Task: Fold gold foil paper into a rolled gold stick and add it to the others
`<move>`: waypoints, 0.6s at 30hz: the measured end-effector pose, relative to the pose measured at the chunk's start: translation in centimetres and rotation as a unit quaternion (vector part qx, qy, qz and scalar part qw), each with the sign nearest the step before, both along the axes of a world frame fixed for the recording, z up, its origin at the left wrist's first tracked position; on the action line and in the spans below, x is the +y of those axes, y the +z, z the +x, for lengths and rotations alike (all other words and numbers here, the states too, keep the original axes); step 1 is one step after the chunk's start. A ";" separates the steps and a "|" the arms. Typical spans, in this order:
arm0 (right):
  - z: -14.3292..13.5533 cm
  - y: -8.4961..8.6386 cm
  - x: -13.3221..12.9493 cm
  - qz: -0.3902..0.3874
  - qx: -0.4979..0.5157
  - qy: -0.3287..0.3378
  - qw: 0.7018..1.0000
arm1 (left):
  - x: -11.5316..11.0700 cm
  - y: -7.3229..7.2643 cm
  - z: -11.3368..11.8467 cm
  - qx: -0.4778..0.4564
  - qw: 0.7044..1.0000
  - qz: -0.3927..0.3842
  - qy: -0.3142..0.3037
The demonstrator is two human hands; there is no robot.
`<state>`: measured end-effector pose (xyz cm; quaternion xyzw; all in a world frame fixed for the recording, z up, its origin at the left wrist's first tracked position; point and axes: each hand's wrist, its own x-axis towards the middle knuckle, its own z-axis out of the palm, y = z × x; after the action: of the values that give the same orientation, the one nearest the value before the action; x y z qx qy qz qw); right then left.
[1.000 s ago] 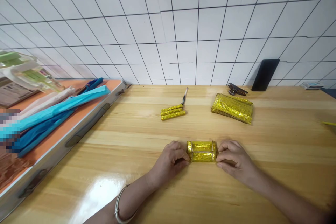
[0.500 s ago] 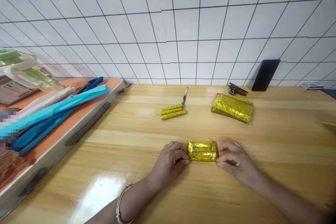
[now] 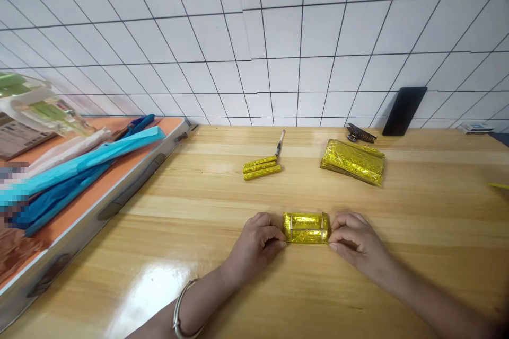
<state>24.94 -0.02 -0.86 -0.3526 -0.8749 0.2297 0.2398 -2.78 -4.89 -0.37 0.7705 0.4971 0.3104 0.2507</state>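
A folded piece of shiny gold foil paper lies on the wooden table, its edges turned inward so that pale seams show. My left hand pinches its left end near the lower corner, fingers closed. At the opposite end, my right hand grips the lower right corner between thumb and fingers. Behind it rest three gold foil rolls, side by side, with a pen touching them or just beyond. To the right sits a stack of gold foil sheets.
A black phone leans on the tiled wall beside a dark hair claw clip. An orange-topped table along the left carries blue folded paper and a plastic basket. Something thin and yellow lies at far right.
The folded foil looks slightly flatter at its right end. Both hands keep their hold at the same spots, and the view has shifted a little.
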 end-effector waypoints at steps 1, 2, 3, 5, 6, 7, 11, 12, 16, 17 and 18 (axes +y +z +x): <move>-0.1 0.0 0.0 -0.001 -0.003 -0.003 1.000 | -0.1 0.1 0.1 0.004 1.000 -0.001 0.007; -0.1 0.0 0.0 -0.002 -0.007 -0.007 1.000 | -0.1 0.2 0.2 0.009 1.000 -0.002 0.013; -0.2 0.0 -0.1 -0.002 -0.009 -0.012 1.000 | -0.1 0.2 0.3 0.013 1.000 -0.003 0.018; -0.3 -0.1 -0.1 0.001 -0.010 -0.021 1.000 | -0.2 0.3 0.5 0.023 0.999 -0.004 0.030; -0.4 -0.2 -0.2 0.003 -0.011 -0.026 1.000 | -0.2 0.3 0.6 0.030 0.999 -0.004 0.038; -0.4 -0.2 -0.2 0.005 -0.012 -0.029 0.999 | -0.2 0.2 0.7 0.037 0.998 -0.003 0.046; -0.7 -0.2 -0.3 0.011 -0.020 -0.044 0.999 | -0.1 0.0 1.1 0.061 0.995 0.009 0.081; -0.7 -0.2 -0.3 0.012 -0.022 -0.046 0.999 | 0.0 0.0 1.2 0.063 0.994 0.012 0.087; -0.9 -0.1 -0.3 0.019 -0.029 -0.051 0.998 | -0.1 0.0 1.4 0.065 0.993 0.020 0.097; -0.9 -0.1 -0.3 0.017 -0.031 -0.054 0.998 | -0.1 0.0 1.5 0.066 0.993 0.019 0.096; -1.0 -0.1 -0.4 0.015 -0.033 -0.057 0.998 | -0.1 0.0 1.5 0.067 0.993 0.018 0.098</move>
<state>23.99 -0.38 -0.99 -0.4056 -0.8643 0.1905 0.2285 -1.32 -4.98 -0.36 0.7417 0.5799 0.2902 0.1716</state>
